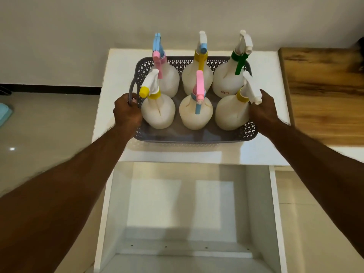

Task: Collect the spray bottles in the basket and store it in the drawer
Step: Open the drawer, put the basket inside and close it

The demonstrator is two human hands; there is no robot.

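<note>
Six spray bottles (196,113) stand in a grey basket (189,138) on the white worktop (264,134). The left hand (127,111) and right hand (263,109) grip its short ends; the open drawer (275,213) lies directly below, toward the person.

No text can be read. Only a small red mark shows on the back right spray bottle (226,83), too small to read.

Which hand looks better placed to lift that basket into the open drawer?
The left hand: it is closed on the basket handle. The right hand is at the opposite end, its grip hidden. Lifting probably needs both.
</note>
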